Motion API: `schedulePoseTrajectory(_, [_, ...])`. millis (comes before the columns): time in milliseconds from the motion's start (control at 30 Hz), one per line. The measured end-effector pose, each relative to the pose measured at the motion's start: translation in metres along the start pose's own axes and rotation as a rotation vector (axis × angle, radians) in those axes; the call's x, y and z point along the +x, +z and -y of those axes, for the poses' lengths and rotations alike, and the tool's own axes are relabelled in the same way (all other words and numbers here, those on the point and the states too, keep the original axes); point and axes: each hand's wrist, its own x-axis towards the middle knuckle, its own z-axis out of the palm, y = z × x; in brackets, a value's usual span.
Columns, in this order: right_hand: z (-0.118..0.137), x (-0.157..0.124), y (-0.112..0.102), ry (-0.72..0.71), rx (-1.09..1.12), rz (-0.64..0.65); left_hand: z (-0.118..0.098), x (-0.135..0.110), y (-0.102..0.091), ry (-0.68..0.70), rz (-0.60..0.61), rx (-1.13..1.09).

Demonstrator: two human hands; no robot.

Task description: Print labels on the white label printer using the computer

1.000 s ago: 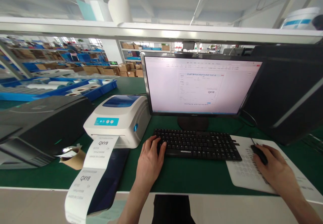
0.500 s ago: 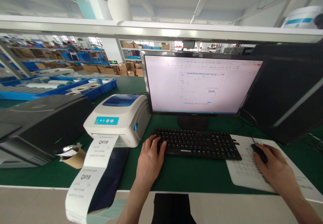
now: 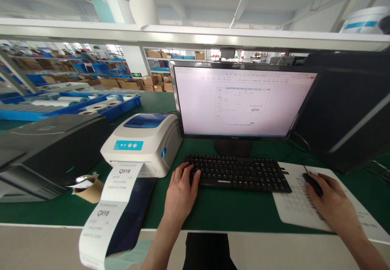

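Note:
My left hand (image 3: pixel 182 189) rests open with its fingers spread over the left end of a black keyboard (image 3: pixel 234 174). On the right, my right hand (image 3: pixel 330 199) is wrapped round a black computer mouse (image 3: pixel 313 184), which sits on a white printed mouse pad (image 3: pixel 289 209). Behind the keyboard stands a monitor (image 3: pixel 201 107) showing a window with "QXY8" in it. To the left, a white label printer (image 3: pixel 146 140) has a strip of labels (image 3: pixel 112 209) hanging from its front slot. The strip runs down past the table edge.
A dark tablet-like slab (image 3: pixel 134 217) lies under the label strip. A cardboard core (image 3: pixel 91 192) and a large black printer (image 3: pixel 51 156) stand farther left. Blue trays (image 3: pixel 122 107) with rolls are behind. A black case (image 3: pixel 344 111) stands at right; a white shelf (image 3: pixel 195 36) spans above.

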Motion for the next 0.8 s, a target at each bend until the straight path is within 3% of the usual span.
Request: schedulePoseTrajectory(800, [-0.0031, -0.0004, 0.0007, -0.025, -0.004, 0.014, -0.0001, -0.0004, -0.0003, -0.003, 0.011, 0.004])
